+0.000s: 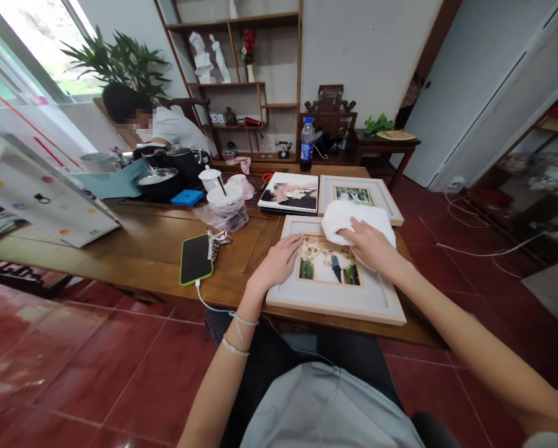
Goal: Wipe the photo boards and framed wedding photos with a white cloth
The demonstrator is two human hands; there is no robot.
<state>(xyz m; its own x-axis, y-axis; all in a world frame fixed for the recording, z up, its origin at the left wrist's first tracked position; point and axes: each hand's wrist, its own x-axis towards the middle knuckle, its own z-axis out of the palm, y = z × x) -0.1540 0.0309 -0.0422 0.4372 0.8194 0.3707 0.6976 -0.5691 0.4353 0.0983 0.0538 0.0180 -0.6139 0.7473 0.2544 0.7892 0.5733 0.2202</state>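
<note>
A light wooden picture frame with a photo of a couple lies face up at the table's front edge. My left hand rests flat on its left border, fingers stretched out. In my right hand is a white cloth, bunched up and pressed on the frame's upper right part. The cloth hides that corner and also overlaps a second picture frame lying behind. Beside that one lies a photo panel or album showing people in dark and light clothes.
A phone with a green case and white cable lies to the left. Nearby stand a lidded cup in a plastic bag, a blue box, a bottle and a black pot. Another person bends forward across the table.
</note>
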